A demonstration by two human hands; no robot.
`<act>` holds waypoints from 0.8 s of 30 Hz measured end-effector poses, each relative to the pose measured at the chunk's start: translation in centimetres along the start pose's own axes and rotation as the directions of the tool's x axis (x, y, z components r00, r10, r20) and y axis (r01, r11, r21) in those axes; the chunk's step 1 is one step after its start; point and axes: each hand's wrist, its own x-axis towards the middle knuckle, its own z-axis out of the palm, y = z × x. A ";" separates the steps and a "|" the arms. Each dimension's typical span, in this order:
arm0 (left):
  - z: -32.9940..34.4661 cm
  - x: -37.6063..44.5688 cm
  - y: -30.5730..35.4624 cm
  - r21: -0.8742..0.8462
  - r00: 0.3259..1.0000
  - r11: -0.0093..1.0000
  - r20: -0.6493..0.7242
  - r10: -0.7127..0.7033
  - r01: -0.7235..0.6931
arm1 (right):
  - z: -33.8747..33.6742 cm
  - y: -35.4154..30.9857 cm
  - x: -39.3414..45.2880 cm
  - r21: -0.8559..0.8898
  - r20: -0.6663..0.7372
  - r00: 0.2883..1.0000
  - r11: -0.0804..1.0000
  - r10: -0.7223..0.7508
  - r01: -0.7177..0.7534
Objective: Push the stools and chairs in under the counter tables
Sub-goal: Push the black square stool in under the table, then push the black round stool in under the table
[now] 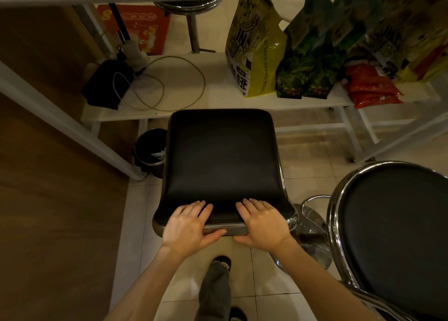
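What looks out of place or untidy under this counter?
A loose cable sprawls in loops across the shelf beside a black pouch. Nothing looks spilled or damaged. Both hands, left and right, grip the square stool.

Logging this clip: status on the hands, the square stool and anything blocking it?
Left hand and right hand both gripping near edge of square stool. Stool partly under counter. Small bin close on its left, low shelf ahead.

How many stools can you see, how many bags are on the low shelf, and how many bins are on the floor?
Stools: 3, the square black stool held by the left hand and right hand, the round black stool, and a chrome stool behind the shelf.
Bags on the low shelf: 5, yellow bag, green bag, red bag, two partly hidden.
Bins: 1, the waste bin.
Total: 9
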 end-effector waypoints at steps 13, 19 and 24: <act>-2.1 0.4 0.6 -0.005 0.998 1.000 0.067 0.001 0.000 | -3.7 0.0 -0.1 0.373 0.183 0.974 0.907 0.133 -0.193; -7.0 4.5 3.0 -0.028 0.990 0.992 -0.072 0.124 -0.127 | -9.0 2.1 -0.4 0.411 -0.024 0.943 0.863 0.333 -0.295; -11.3 7.3 7.8 -0.041 0.931 0.939 -0.156 0.331 -0.340 | -13.6 4.2 -2.8 0.359 -0.146 0.877 0.851 0.457 -0.384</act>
